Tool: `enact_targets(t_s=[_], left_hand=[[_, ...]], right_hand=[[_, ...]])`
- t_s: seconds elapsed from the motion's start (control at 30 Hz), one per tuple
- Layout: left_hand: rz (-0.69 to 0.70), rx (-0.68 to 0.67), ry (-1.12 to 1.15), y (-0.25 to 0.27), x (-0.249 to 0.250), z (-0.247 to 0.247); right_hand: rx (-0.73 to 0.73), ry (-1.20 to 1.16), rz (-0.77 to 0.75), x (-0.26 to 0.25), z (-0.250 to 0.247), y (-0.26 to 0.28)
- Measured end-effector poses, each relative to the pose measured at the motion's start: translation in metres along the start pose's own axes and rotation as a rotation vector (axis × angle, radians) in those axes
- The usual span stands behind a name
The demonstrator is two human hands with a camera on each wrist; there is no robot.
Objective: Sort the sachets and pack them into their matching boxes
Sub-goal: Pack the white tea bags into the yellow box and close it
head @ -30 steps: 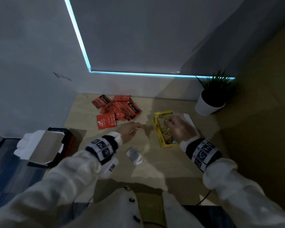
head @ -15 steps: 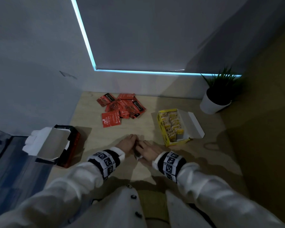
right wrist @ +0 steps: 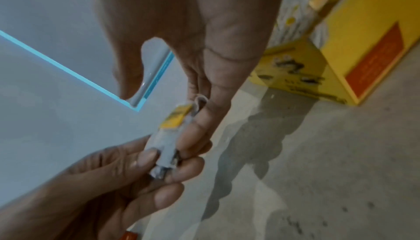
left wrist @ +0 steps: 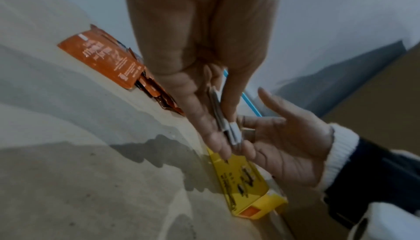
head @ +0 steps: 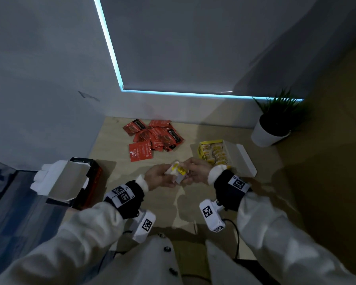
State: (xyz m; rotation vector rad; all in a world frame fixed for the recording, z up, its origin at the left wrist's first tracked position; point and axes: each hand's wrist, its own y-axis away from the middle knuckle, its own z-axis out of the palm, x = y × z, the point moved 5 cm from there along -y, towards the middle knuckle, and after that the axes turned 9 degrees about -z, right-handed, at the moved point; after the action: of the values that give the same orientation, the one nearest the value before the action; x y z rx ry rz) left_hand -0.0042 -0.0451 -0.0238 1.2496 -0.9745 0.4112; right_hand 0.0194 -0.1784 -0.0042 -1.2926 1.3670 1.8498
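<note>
1. A small stack of white-and-yellow sachets is held above the wooden table between both hands, close to the person's body.
2. The stack is pinched by the left hand between thumb and fingers at one end; in the left wrist view the sachets are seen edge-on.
3. The other end is gripped by the right hand, its fingers curled against the packets.
4. The yellow box, lid open and already lined with matching sachets, is seen just beyond the right hand.
5. A loose pile of red sachets is left near the wall, well apart from the red-and-black box, which stands open at the table's left edge.
6. A potted plant is seen in the far right corner.
</note>
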Motion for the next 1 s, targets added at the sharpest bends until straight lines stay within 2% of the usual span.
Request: enact_targets(t_s=[0.13, 0.33, 0.47, 0.67, 0.73, 0.83, 0.9, 1.0], left_hand=[[-0.012, -0.04, 0.088, 0.002, 0.003, 0.004], [0.002, -0.067, 0.142, 0.005, 0.005, 0.004], [0.027, -0.158, 0.196, 0.007, 0.009, 0.012], [0.031, -0.097, 0.255, 0.001, 0.01, 0.013], [0.034, -0.092, 0.23, 0.0, 0.011, 0.012], [0.053, -0.112, 0.16, 0.002, 0.017, 0.014], [0.022, -0.054, 0.114, -0.001, 0.019, 0.015], [0.028, 0.045, -0.099, -0.01, 0.03, 0.024]], right_hand=[[0.032, 0.249, -0.147, -0.003, -0.014, -0.007], [0.087, 0.221, -0.262, -0.014, -0.017, -0.005], [0.065, 0.197, -0.233, -0.013, -0.012, -0.008], [0.132, 0.253, -0.222, -0.017, -0.008, -0.006], [0.144, 0.336, -0.234, -0.021, -0.008, -0.003], [0.044, 0.458, -0.236, -0.026, -0.006, 0.003], [-0.012, 0.509, -0.229, -0.027, -0.007, 0.009], [0.003, 0.648, -0.225, -0.033, -0.016, 0.018]])
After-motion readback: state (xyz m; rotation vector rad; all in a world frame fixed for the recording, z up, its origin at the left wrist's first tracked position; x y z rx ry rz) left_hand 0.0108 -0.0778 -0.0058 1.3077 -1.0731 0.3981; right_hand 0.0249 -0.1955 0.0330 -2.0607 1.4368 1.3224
